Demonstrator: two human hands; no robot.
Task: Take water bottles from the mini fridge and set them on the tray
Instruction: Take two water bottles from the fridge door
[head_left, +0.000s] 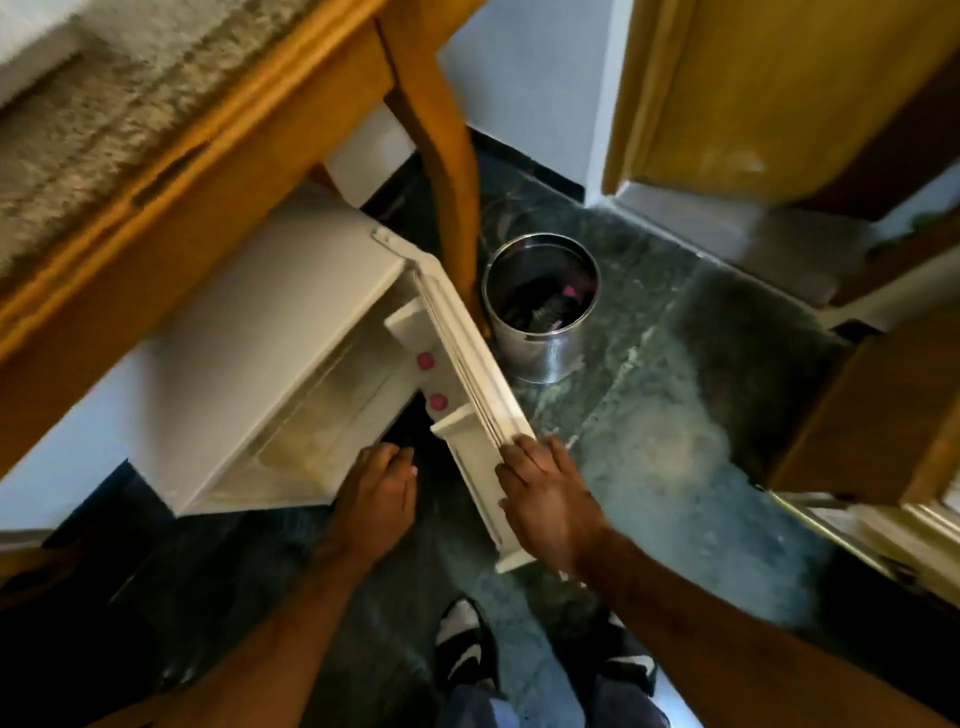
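Bottles (426, 362) sit ahead in the door shelf; I see my empty left hand (375, 498) nearer, my right hand (545, 499) gripping the fridge door (480, 384).

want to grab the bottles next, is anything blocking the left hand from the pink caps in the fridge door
Nothing visible does. The fridge door is swung open, held at its edge by the right hand. The left hand is at the fridge opening, and the gap up to the two pink-capped bottles in the door shelf looks unobstructed. The tray is out of view.

Glossy white fridge door (467, 364), shiny metal bin (545, 338)
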